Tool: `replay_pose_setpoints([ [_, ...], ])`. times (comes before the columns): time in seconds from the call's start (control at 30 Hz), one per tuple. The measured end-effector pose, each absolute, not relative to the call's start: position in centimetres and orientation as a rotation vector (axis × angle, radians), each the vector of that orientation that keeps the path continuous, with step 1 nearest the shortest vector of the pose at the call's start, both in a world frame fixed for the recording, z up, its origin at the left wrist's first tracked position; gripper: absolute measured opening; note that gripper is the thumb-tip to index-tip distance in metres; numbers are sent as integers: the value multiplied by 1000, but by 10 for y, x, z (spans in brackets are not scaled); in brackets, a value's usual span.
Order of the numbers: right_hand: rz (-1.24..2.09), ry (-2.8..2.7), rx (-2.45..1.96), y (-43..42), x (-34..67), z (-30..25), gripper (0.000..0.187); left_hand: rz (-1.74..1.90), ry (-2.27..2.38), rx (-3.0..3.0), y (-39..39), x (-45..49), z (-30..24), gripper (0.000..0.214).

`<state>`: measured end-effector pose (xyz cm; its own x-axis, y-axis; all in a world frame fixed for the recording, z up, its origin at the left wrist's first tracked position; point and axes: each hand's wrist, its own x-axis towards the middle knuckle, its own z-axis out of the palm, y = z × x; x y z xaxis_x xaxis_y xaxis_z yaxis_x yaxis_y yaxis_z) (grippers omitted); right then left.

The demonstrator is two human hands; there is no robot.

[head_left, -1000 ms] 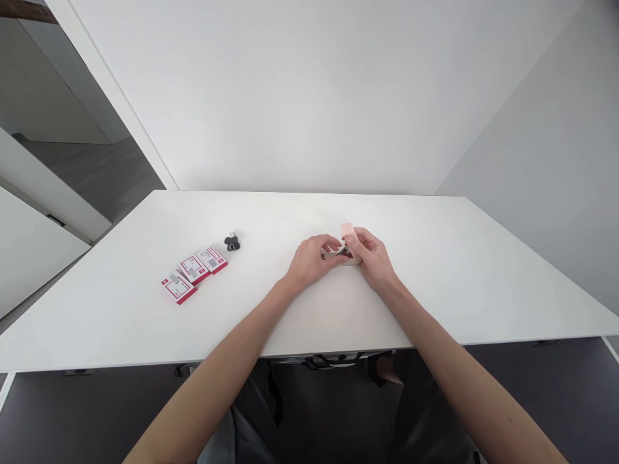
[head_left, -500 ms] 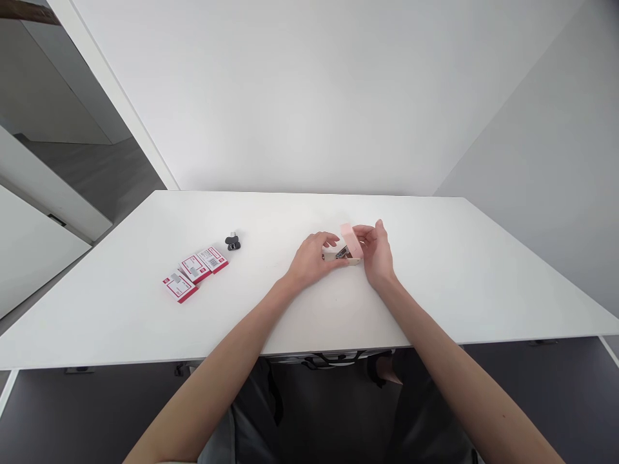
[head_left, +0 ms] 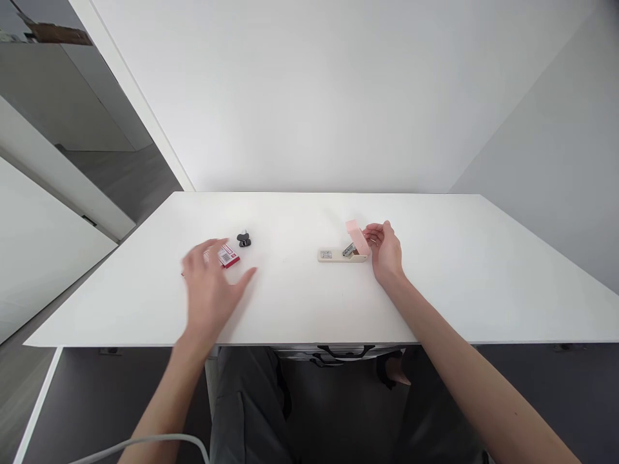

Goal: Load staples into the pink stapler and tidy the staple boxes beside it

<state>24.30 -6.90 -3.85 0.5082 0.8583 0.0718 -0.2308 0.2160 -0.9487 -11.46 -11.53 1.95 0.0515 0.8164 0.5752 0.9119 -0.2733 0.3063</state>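
Observation:
A stapler (head_left: 342,256) with a cream base and a pink top lies on the table, its top swung up and its metal staple channel exposed. My right hand (head_left: 387,252) is at its right end, curled fingers against the back of the raised pink top; the fingertips are partly hidden. Over at the left, my left hand (head_left: 209,280) hovers with thumb and fingers spread, slightly blurred and holding nothing. Beneath and behind it are small red-and-white boxes (head_left: 229,256), mostly covered by the hand.
A small black object (head_left: 244,239) with a light tip stands just beyond the boxes. The white table (head_left: 300,303) meets a white wall (head_left: 309,96) at the back. A pale cable (head_left: 145,439) crosses my left forearm at the bottom.
My left hand has let go of the stapler's base and moved left, over the red-and-white boxes. My right hand has stayed at the raised pink top. The view has shifted slightly.

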Motion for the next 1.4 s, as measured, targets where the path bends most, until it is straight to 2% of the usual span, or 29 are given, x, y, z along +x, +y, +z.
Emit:
replay_pose_setpoints([
  [0.17, 898, -596, -1037, -76, 241, -35, 38, -848, -2298, -1929, -138, -173, 21, 82],
  [0.3, 941, -580, -1016, -86, 241, -31, 31, -837, -2348, -1972, -154, -178, 21, 73],
  [0.4, 979, -580, -1008, -102, 244, -30, 27, -991, -2368, -1954, -173, -167, 29, 74],
  [0.53, 873, -648, -1140, -140, 251, -35, 17, -1170, -2089, -2120, -196, -138, 37, 69],
  [0.67, 712, -783, -1373, -178, 253, -38, 18, -1223, -1732, -2409, -199, -101, 31, 61],
  [0.77, 690, -918, -1445, -191, 248, -31, 17, -1206, -1588, -2569, -189, -77, 20, 64],
  [0.97, 847, -1369, -1410, -195, 232, -12, 18, -1107, -1534, -2794, -169, -43, 2, 74],
  [1.1, 794, -1641, -1410, -192, 227, -11, 18, -1022, -1569, -2870, -165, -40, -2, 73],
  [1.4, 736, -1391, -1547, -186, 226, -14, 16, -1005, -1676, -2886, -168, -42, -4, 69],
])
